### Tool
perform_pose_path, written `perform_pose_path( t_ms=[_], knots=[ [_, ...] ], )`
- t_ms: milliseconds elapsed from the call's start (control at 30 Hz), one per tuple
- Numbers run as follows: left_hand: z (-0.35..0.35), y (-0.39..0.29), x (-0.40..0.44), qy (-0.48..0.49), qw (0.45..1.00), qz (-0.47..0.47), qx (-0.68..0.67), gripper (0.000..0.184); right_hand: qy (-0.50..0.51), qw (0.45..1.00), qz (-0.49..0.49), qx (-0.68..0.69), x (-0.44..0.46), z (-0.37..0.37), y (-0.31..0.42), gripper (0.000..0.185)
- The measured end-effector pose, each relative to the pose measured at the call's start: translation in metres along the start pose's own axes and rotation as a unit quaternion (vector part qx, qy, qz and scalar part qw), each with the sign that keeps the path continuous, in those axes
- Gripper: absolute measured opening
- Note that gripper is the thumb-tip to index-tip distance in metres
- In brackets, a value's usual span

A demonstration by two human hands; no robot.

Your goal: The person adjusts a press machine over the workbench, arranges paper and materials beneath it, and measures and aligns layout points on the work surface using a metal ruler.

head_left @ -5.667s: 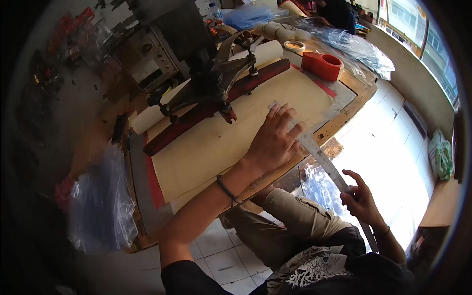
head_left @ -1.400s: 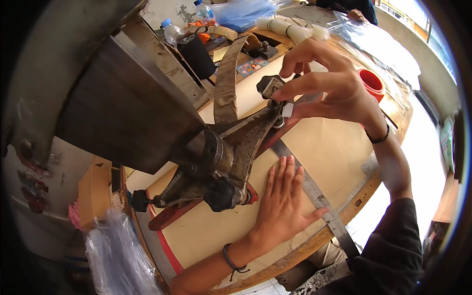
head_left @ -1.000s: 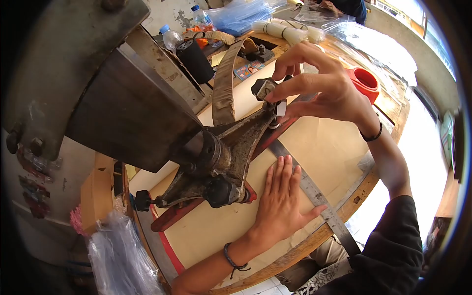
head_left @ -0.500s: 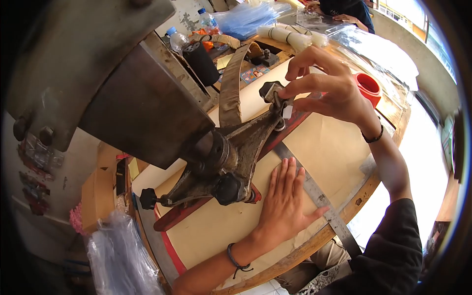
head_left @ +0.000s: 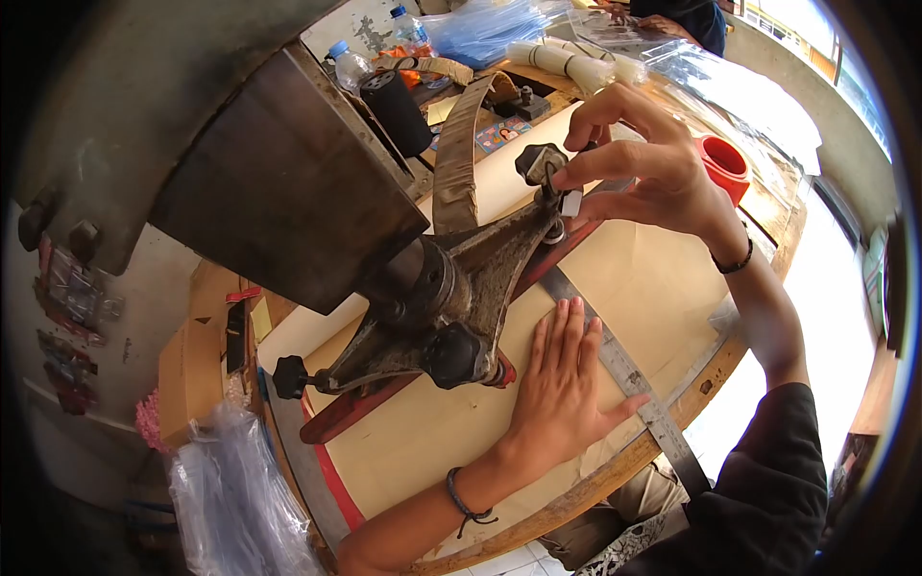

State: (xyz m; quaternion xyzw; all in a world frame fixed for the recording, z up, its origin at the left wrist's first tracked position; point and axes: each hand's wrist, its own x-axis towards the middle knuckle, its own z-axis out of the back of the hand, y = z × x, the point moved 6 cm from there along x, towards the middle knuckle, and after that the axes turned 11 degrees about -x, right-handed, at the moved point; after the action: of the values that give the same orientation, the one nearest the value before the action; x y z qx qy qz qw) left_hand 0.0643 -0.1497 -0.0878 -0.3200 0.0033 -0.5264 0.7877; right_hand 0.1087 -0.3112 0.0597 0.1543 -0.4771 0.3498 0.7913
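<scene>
My left hand (head_left: 560, 394) lies flat on the tan sheet (head_left: 403, 456), fingers extended, thumb over the edge of a metal ruler (head_left: 629, 374). Above it stands the press head (head_left: 466, 283), a worn metal bracket with black knobs (head_left: 453, 355) on its arms and a long red bar (head_left: 360, 411) beneath. At the bracket's far arm my right hand (head_left: 653, 168) has its fingers curled in around a small fitting beside a black knob (head_left: 541, 164) and a white block (head_left: 571, 204). What the fingertips grip is partly hidden.
A large dark metal plate (head_left: 288, 182) fills the upper left. Behind are a black cylinder (head_left: 396, 115), bottles (head_left: 348, 67), plastic sheets (head_left: 490, 36) and a red ring-shaped roll (head_left: 722, 168). Clear plastic bags (head_left: 235, 490) hang lower left. Another person's hand (head_left: 665, 26) shows at the top.
The view has shifted slightly. Both hands keep nearly the same places: the left flat on the sheet, the right at the far arm of the press head.
</scene>
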Motion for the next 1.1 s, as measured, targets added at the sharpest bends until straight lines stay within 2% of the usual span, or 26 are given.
perform_pose_path(
  t_ms=[300,533,633,833,1100],
  knots=[
    [0.001,-0.001,0.000,0.000,1.000,-0.003,0.007,0.098,0.011,1.000,-0.012,0.009,-0.001,-0.002,0.000,0.048],
    [0.000,0.001,-0.001,-0.008,1.000,-0.009,-0.001,0.098,0.040,0.996,-0.067,0.048,-0.004,-0.003,-0.006,0.071],
    [0.001,0.001,-0.001,-0.007,1.000,-0.008,0.000,0.098,0.032,0.996,-0.065,0.043,-0.006,-0.007,-0.006,0.074],
    [0.001,0.001,-0.002,-0.010,1.000,-0.014,-0.002,0.098,0.028,0.998,-0.057,-0.002,-0.005,-0.007,-0.004,0.071],
    [0.002,0.001,-0.002,-0.015,1.000,-0.010,-0.006,0.096,0.054,0.992,-0.112,0.005,-0.009,-0.015,-0.007,0.058]
  ],
)
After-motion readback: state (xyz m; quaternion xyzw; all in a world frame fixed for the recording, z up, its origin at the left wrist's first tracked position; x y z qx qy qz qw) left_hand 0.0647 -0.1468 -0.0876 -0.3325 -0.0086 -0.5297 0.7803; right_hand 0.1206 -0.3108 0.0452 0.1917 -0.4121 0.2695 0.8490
